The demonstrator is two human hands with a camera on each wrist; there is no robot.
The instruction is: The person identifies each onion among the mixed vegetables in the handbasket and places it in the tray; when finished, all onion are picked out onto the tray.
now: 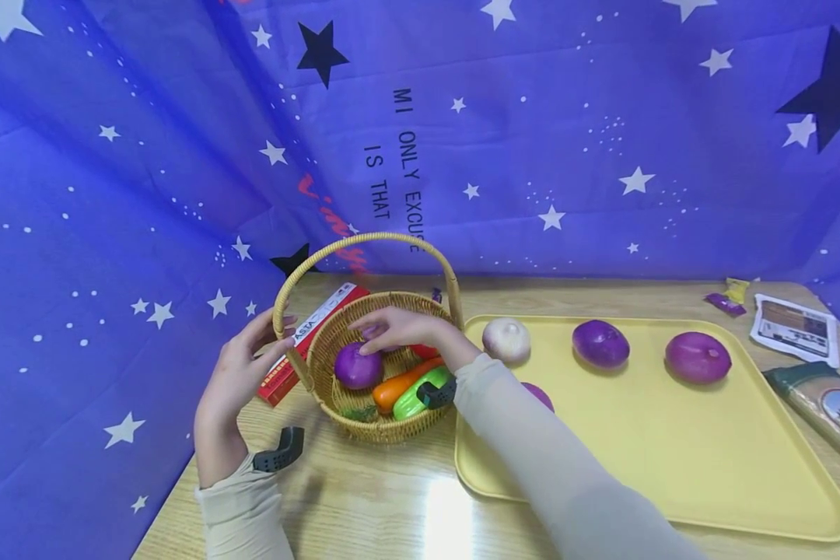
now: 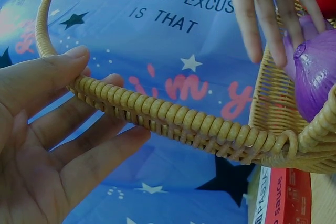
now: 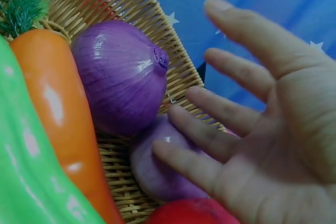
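Observation:
My left hand (image 1: 227, 381) holds the handle (image 2: 157, 109) of a wicker basket (image 1: 322, 334) between thumb and fingers. Over the basket, my right hand (image 1: 406, 325) is spread with straight fingers and holds nothing. Below it lies a purple onion (image 3: 121, 77), with a paler purple one (image 3: 163, 163) beside it, near the fingertips. An orange carrot (image 3: 52, 103) with a green top and a shiny green vegetable (image 1: 414, 398) lie along the near side. A red round thing (image 3: 191, 213) is partly cut off in the right wrist view.
A yellow tray (image 1: 644, 459) at the right bears a white bulb (image 1: 507, 341) and purple vegetables (image 1: 600, 344); one is partly behind my right arm. Left of the basket leans a red pasta box (image 1: 280, 381). Packets (image 1: 796, 328) lie beyond the tray. A blue starred cloth hangs behind.

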